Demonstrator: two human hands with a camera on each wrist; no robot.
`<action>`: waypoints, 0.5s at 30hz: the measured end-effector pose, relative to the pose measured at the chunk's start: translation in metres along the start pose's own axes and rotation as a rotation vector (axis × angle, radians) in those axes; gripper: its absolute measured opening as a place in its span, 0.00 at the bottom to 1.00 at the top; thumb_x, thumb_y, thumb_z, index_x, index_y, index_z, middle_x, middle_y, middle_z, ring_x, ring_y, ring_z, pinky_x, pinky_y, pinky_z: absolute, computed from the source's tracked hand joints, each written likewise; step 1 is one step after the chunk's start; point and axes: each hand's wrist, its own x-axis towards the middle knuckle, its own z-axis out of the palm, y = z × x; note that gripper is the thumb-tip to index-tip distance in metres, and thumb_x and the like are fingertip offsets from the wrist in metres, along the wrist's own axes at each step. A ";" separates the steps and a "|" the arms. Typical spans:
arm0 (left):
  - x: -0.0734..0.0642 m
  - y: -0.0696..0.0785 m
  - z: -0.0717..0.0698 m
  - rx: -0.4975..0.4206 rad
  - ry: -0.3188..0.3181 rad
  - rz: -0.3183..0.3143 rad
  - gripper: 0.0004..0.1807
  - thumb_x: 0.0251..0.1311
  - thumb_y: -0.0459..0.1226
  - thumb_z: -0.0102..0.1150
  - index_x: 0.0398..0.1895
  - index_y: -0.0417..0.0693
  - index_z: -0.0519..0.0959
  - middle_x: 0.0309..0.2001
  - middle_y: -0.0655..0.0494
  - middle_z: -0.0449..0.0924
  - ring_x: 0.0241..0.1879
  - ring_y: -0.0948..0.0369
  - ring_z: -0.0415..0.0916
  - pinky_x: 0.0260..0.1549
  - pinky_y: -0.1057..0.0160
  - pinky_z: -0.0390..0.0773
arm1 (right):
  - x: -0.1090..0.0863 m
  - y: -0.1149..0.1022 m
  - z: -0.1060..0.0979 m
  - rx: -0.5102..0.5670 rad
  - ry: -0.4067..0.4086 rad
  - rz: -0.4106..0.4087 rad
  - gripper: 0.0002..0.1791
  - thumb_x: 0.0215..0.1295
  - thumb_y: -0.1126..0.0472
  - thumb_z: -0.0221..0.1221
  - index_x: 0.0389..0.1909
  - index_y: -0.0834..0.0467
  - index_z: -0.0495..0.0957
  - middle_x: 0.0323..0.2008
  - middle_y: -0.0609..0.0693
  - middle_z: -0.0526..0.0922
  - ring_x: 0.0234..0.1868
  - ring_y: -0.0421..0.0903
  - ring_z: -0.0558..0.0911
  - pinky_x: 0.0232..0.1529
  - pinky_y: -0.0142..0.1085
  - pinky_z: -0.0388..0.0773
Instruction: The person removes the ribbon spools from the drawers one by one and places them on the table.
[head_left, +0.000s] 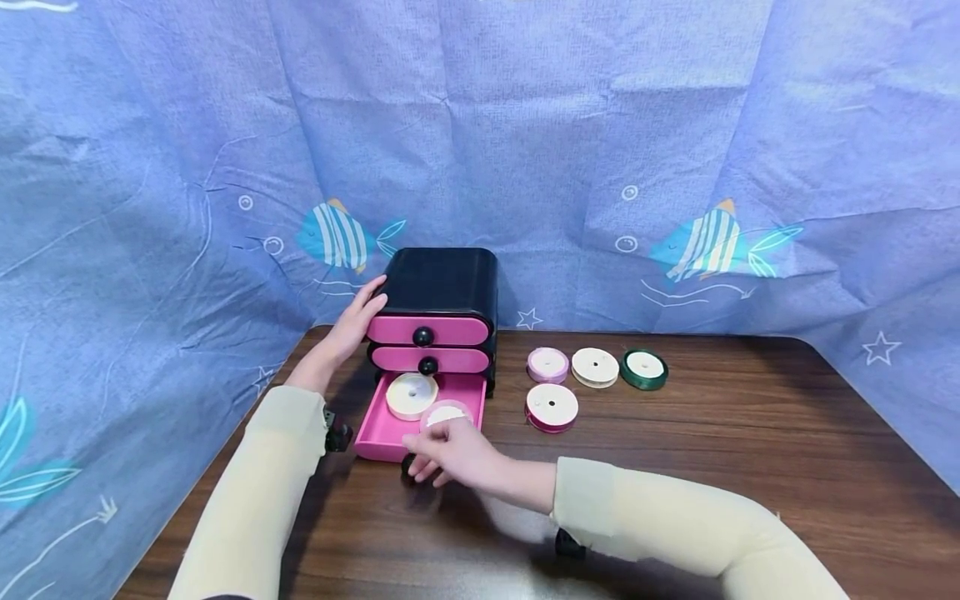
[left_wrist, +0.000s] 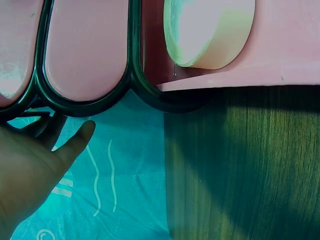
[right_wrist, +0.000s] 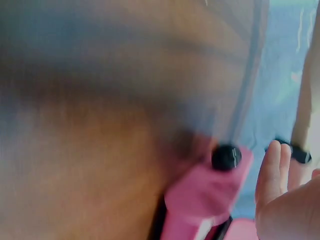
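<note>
A black cabinet [head_left: 442, 279] with pink drawer fronts stands on the table, its bottom drawer [head_left: 378, 437] pulled out. My left hand [head_left: 348, 329] rests against the cabinet's left side, fingers fairly straight. Inside the drawer lie a cream ribbon spool [head_left: 411, 397] and a pale pink ribbon spool [head_left: 447, 412], the latter partly hidden by my right hand [head_left: 459, 452]. That hand hovers over the drawer's front edge, near its black knob [head_left: 408, 468]. In the right wrist view its fingers [right_wrist: 271, 172] look extended, apart from the knob [right_wrist: 226, 157], with nothing held.
Right of the cabinet lie a lilac spool [head_left: 547, 365], a white spool [head_left: 595, 368], a dark green spool [head_left: 643, 369] and a magenta-edged spool [head_left: 551, 407]. The wooden table [head_left: 735, 442] meets a blue fish-print curtain [head_left: 547, 150] behind.
</note>
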 end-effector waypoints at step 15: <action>-0.006 0.008 0.001 0.008 0.002 -0.011 0.35 0.73 0.51 0.39 0.79 0.54 0.45 0.77 0.45 0.38 0.73 0.46 0.39 0.66 0.41 0.47 | 0.031 0.011 -0.055 -0.408 0.135 -0.188 0.20 0.62 0.51 0.65 0.48 0.60 0.79 0.41 0.49 0.82 0.43 0.45 0.81 0.47 0.37 0.77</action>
